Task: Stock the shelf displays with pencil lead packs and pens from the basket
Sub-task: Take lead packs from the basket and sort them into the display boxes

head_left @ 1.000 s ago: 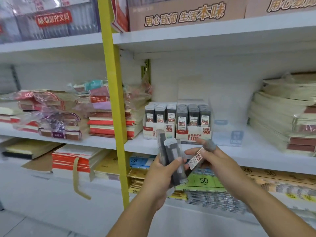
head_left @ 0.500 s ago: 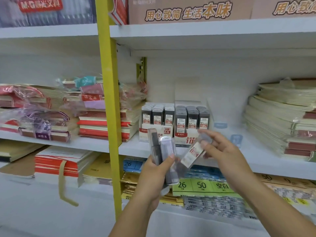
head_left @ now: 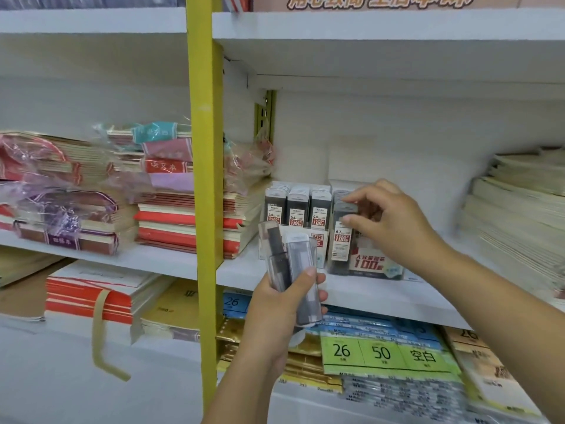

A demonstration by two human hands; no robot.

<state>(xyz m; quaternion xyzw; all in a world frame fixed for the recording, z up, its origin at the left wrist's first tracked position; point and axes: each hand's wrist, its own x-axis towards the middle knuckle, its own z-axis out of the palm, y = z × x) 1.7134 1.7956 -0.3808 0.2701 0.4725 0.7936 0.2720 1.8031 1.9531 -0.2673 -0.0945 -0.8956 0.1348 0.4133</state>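
My left hand (head_left: 276, 313) grips a few grey pencil lead packs (head_left: 290, 270), held upright in front of the middle shelf. My right hand (head_left: 388, 221) pinches a single lead pack (head_left: 341, 240) by its top and holds it upright at the front of the right display box (head_left: 371, 264). The left display box (head_left: 319, 240) next to it holds rows of 0.5 lead packs (head_left: 298, 209). The basket and the pens are out of view.
Stacks of wrapped notebooks (head_left: 171, 194) fill the shelf to the left of a yellow upright post (head_left: 204, 179). A tall pile of cream booklets (head_left: 519, 224) lies at the right. Label sheets (head_left: 385, 353) lie on the shelf below. The white shelf edge (head_left: 382, 298) runs under my hands.
My right hand has carried one lead pack up and away from the bundle to the right display box. My left hand keeps the other packs in place.
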